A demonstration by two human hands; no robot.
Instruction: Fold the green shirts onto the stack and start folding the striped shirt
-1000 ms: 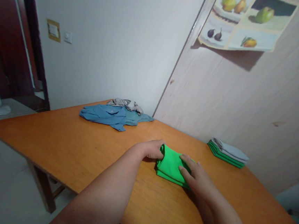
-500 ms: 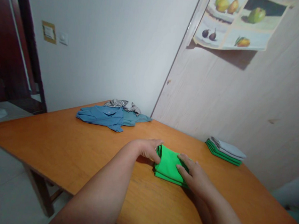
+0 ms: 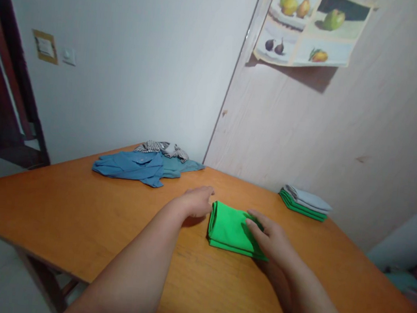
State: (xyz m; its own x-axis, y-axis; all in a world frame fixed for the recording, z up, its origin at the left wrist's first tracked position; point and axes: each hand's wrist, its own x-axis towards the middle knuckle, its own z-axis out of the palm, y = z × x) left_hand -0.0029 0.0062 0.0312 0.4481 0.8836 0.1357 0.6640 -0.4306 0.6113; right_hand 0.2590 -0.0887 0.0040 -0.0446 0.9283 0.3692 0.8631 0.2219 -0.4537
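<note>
Head view. Green cloth: folded into a thick, flat rectangle. It lies on the surface near the middle, with its rounded fold toward our left and its layered edges toward us.

Right hand: palm down on the right part of the green cloth. The fingers are straight and slightly spread, flat on the top layer, and they grip nothing. The forearm runs back over the surface toward us.

Left hand: palm down just beside the rounded left fold. The fingers are loosely extended and close together, pointing toward the far left corner of the cloth, with nothing held. We cannot tell whether the fingertips touch the fabric or stop just short of it.

Other items on the surface:
- Stack of folded cloths, green layers below and pale grey on top. It sits at the right, near the wood-grain wall, well apart from both hands.
- Unfolded heap at the far corner. A blue shirt is spread flat in front, and a teal cloth touches its right side. A striped cloth lies crumpled behind both.

Walls: a fruit poster hangs on the wood-grain wall, its lower edge lifted and casting a shadow. A switch is on the white wall at the left, with a small framed label just beside it.
</note>
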